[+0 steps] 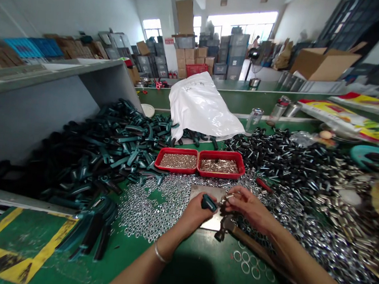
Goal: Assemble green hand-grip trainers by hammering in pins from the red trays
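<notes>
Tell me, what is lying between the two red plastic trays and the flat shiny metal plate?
In the head view, a loose scatter of small silver hex nuts fills that stretch, between the two red plastic trays and the flat shiny metal plate.

Dk green handle (208, 202), red trays (177, 150)

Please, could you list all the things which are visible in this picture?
trays: two, red, on green bench, holding small metal parts
grips: many, dark green, heaped left of trays
nuts: many, silver, spread before trays
fittings: many, black and silver, right of trays
plastic bag: one, white, behind trays
steel plate: one, grey, before trays
hammer: one, brown handle, at plate's corner
left hand: one, holding green piece
right hand: one, pinching small silver part
</notes>
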{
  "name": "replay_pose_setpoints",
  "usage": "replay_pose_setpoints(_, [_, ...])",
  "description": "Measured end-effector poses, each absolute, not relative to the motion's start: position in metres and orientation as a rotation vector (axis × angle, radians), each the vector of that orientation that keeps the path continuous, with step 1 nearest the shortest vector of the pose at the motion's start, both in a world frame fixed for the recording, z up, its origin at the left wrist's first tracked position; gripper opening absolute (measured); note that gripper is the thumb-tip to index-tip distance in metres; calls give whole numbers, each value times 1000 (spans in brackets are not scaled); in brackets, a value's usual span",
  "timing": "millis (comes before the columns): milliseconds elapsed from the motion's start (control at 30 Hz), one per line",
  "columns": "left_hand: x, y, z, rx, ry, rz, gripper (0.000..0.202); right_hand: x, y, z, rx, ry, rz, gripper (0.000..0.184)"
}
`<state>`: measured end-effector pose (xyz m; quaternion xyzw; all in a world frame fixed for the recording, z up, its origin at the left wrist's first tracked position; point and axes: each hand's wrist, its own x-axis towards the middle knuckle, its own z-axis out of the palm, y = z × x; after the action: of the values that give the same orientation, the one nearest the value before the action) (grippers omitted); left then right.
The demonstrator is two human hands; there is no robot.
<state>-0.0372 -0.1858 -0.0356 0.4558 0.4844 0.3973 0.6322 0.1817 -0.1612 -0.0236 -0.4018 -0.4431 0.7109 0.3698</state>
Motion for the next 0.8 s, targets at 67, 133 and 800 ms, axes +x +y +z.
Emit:
replay_pose_setpoints(67, [-45,-178,-34,1086,1072,897,49,185,-158,-19,-1059,-1236,1688,28])
replay_pose_setpoints(133, [-48,-171,-35,1052,1019,925,49,186,-157,-14,-1081,-1316,1601,29])
replay_pose_setpoints(800, [-15,-189,-24,925,837,835,50,141,-168,-11,-1232,-1416,1254,27])
